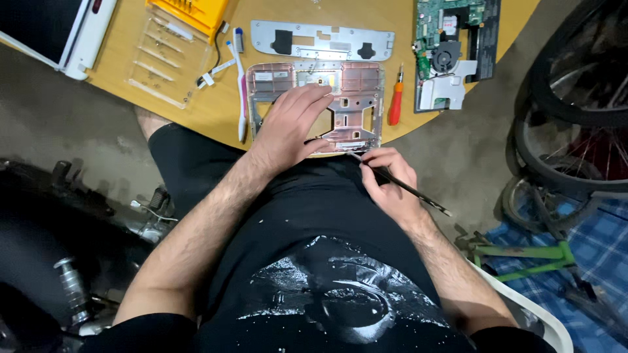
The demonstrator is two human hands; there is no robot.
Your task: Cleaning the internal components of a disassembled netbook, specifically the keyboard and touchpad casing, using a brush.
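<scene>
You have two hands at work: your left hand (291,127) and your right hand (390,180). On the table (216,114) you have one pink laptop shell (356,104), one grey metal plate (324,39), one circuit board (451,46), one orange screwdriver (395,104), one toothbrush (241,91) and one thin dark tool (409,189)

One camera, worn on the head, looks steeply down from close above. It faces the person's lap and forearms, with the round wooden table (366,16) edge ahead at top.
</scene>
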